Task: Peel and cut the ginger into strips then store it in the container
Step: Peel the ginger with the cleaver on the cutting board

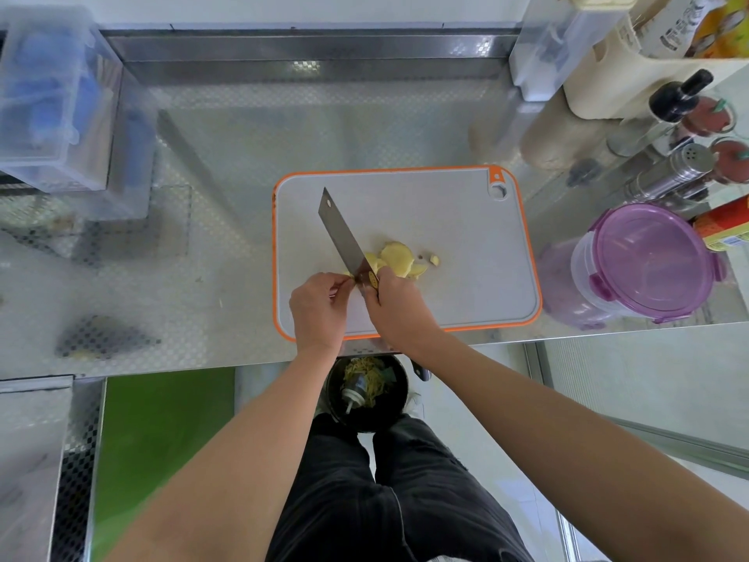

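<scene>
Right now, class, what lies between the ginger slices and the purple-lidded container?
In the head view, only bare cutting board lies between ginger slices and purple-lidded container.

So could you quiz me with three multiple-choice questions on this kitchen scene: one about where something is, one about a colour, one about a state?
1. Where do the ginger slices lie?
A. on the cutting board
B. in the container
C. on the floor

2. What colour is the board's rim?
A. green
B. orange
C. blue

3. How is the purple-lidded container?
A. lid off
B. tipped over
C. lid on

Answers: 1 A, the slices sit beside the knife that the right hand holds. 2 B, an orange edge borders the grey board. 3 C, the purple lid covers it.
</scene>
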The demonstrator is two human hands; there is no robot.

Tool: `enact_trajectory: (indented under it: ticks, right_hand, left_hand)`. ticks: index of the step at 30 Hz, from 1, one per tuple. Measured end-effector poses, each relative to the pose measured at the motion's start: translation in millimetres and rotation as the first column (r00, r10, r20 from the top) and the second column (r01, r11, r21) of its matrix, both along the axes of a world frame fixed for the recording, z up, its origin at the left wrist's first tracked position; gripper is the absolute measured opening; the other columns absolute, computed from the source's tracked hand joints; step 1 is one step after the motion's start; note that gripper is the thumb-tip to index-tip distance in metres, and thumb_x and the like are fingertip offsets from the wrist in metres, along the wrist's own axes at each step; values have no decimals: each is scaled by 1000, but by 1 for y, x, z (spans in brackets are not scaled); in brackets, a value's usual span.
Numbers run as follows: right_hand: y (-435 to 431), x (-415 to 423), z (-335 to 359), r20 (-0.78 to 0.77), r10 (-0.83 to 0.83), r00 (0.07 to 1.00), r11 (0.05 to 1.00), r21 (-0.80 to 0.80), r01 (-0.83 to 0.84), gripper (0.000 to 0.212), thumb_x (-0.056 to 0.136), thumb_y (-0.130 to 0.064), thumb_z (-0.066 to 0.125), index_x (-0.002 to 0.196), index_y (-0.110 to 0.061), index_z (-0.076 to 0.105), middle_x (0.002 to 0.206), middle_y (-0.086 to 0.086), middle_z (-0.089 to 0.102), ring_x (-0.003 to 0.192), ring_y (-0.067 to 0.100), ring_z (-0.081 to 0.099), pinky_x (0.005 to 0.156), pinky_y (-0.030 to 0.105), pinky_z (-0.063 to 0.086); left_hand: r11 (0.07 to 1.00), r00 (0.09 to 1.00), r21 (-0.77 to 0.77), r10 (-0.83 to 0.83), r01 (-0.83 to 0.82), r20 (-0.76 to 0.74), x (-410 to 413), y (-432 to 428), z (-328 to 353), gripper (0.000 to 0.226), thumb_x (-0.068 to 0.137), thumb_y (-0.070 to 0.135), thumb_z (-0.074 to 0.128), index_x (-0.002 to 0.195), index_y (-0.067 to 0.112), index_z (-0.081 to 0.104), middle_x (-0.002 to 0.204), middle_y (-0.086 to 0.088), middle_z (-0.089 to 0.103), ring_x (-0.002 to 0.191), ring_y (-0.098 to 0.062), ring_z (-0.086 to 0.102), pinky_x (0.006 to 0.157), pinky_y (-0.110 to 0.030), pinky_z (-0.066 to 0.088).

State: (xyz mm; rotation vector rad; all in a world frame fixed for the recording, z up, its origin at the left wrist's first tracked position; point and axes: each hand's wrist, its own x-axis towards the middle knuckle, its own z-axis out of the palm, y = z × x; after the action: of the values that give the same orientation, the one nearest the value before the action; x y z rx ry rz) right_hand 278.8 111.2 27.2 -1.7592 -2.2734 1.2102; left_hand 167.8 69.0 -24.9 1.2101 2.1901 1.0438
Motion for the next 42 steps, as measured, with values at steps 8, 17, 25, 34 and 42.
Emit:
enact_trajectory:
  ticks: [8,17,25,34,42]
  right_hand:
    - [2,3,-2,17,29,999,999,17,-29,19,99,-22,42,87,-9,36,61,1,37,51,15,35,43,26,22]
    - [5,-3,-4,30,45,999,999,-10,-45,20,100,-24,41,88,-9,35,62,-1,36,52,13,34,44,26,21]
    - [7,-5,-8,44,74,996,997,-5,-74,16,100,-22,41,92,-9,38,76,9,46,67,25,44,44,24,21]
    - [11,-12,-18,36,42,998,996,-76,-39,21,99,-19,40,103,1,47,84,16,53,72,27,48,54,31,33]
    - [16,-18,-13,18,-16,1000,982,-190,20,18,99,-21,38,94,-5,45,83,16,55,79,36,61,50,31,39]
  left_hand:
    - [1000,1000,0,15,-15,-14,3,-2,3,6,85,12,70,86,6,73,85,-7,71,73,-13,64,70,-13,41]
    - [1000,999,4,12,-11,-33,4,-3,2,5,83,9,71,86,6,73,85,-8,71,74,-19,67,70,-16,42]
    - [999,1000,32,6,-5,-31,4,-4,0,4,80,7,73,84,5,74,82,-9,72,72,-20,68,69,-21,47]
    - [999,998,30,-29,30,-61,3,-6,-3,6,79,4,73,85,5,73,83,-10,71,72,-22,68,69,-24,50]
    - [998,990,-63,-29,21,-139,0,0,0,6,82,12,72,85,8,74,85,-8,71,76,-23,66,71,-23,44]
